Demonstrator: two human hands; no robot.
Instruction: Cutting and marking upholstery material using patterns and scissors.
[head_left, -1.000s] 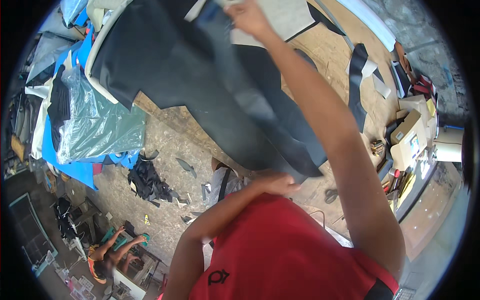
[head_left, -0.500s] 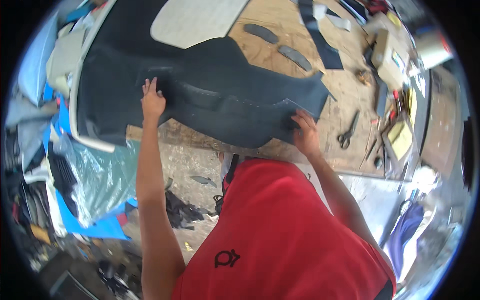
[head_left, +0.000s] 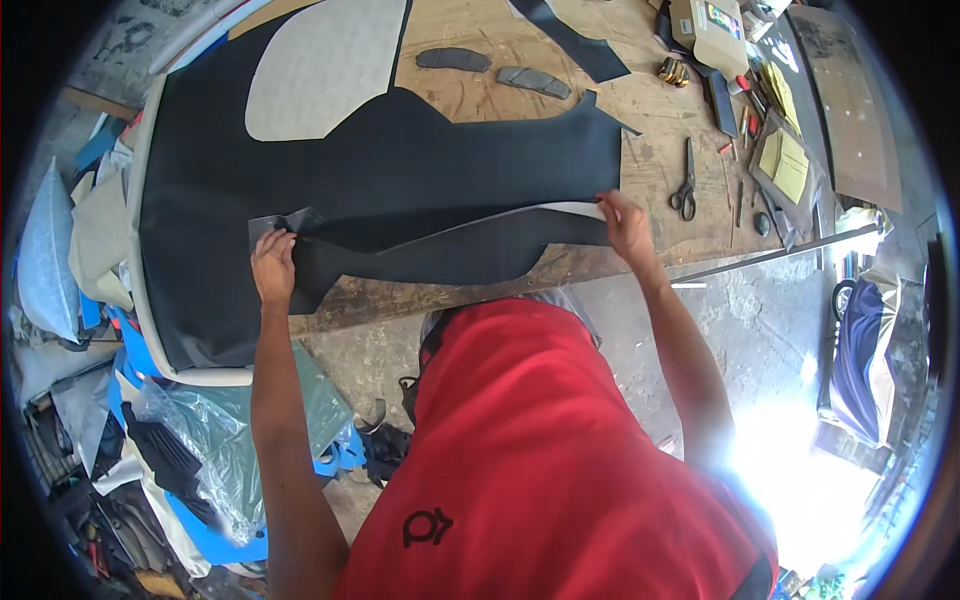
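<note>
A large black sheet of material (head_left: 183,200) lies over the table's left and middle. Along its near part runs a long dark strip (head_left: 420,262), one edge turned up to show a pale underside. My left hand (head_left: 274,265) grips the strip's left end beside a small grey flap (head_left: 308,222), its fingertips curled. My right hand (head_left: 626,228) pinches the pale right end of the raised edge. Behind the sheet's middle lie two grey curved pieces (head_left: 453,58), and a white piece (head_left: 320,70) rests on its upper left.
Black scissors (head_left: 688,183) lie right of my right hand on the wooden table (head_left: 650,150), with small tools, a cardboard box (head_left: 705,30) and yellow paper in a bag (head_left: 785,165). Sheets, plastic (head_left: 215,440) and offcuts crowd the lower left. A long metal bar runs along the right front edge.
The dark piece swung overhead a second ago now lies flat across the near part. My right hand has since raised its edge, showing the pale underside. The view has shifted.
</note>
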